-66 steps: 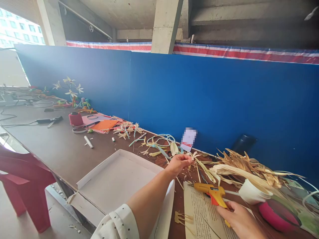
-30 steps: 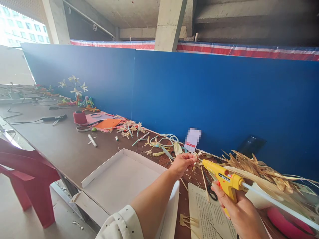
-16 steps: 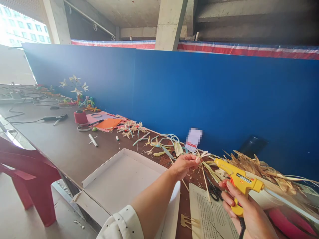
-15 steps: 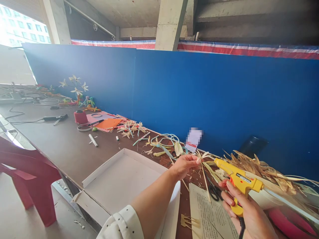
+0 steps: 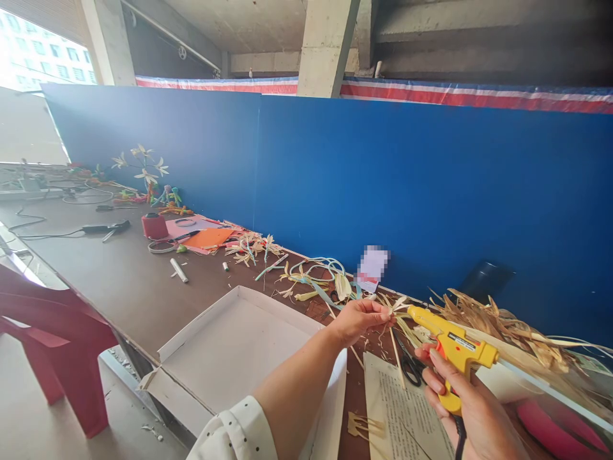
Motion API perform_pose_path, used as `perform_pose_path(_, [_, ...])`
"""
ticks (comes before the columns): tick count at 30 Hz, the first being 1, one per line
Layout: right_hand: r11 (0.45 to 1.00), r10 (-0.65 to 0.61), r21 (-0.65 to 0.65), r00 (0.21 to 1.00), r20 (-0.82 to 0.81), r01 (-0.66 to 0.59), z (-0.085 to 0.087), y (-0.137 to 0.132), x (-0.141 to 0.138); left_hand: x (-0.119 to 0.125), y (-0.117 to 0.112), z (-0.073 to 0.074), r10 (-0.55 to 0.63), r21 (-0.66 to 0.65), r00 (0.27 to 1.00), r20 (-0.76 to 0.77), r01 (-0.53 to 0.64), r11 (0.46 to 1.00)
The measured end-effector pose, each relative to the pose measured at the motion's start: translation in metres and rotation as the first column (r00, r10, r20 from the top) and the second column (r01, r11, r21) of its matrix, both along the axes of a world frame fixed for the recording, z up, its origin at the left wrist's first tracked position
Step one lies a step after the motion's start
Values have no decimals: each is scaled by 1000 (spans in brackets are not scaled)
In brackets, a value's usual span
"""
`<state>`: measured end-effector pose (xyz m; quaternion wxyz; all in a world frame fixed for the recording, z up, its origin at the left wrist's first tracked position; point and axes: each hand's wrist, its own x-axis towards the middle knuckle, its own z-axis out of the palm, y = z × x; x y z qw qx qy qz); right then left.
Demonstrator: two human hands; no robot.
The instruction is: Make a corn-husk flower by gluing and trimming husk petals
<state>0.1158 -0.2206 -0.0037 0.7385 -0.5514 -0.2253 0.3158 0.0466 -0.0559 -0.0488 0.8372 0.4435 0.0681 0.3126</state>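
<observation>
Over the right part of the worktop [image 5: 115, 249], the left hand [image 5: 361, 322] pinches a pale husk flower [image 5: 398, 306], seemingly to steady it, while the right hand [image 5: 474, 402] grips a yellow glue gun [image 5: 453, 342] pointed left towards it.

Long brown table [image 5: 115, 262], littered along its far edge.
A shallow white box [image 5: 239, 351] sits at the near side, a printed sheet [image 5: 407, 415] to its right, scissors [image 5: 412, 370] at the sheet's far edge. Dry husks [image 5: 507, 328] heap on the right. Pale flowers [image 5: 249, 248] and looped cord [image 5: 330, 261] lie along the back; farther left come coloured paper [image 5: 211, 238], an upright red spool [image 5: 154, 227] and a corded black tool [image 5: 106, 227]. A white tube [image 5: 179, 271] lies in front of the spool.
</observation>
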Motion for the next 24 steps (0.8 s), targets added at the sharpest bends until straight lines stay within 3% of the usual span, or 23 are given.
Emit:
perform_pose_path(5, [993, -119, 17, 993, 22, 118, -1, -3, 9, 1, 2, -3, 8, 32, 1000, -28, -7, 999])
perform_pose_path(9, [980, -193, -31, 972, 131, 199, -3, -11, 15, 4, 6, -8, 121, 143, 987, -106, -105, 984])
perform_pose_path(12, [980, -156, -76, 952, 265, 181, -6, -16, 12, 5, 8, -9, 185, 158, 976, -114, -165, 973])
perform_pose_path(18, [984, -5, -166, 929, 370, 71, -14, -20, 5, 1, 7, -6, 88, -15, 991, -100, -90, 996])
perform_pose_path(24, [957, 69, -283, 891, 449, 69, -24, -16, 9, -1, 7, -6, 60, -35, 996, -59, -62, 997])
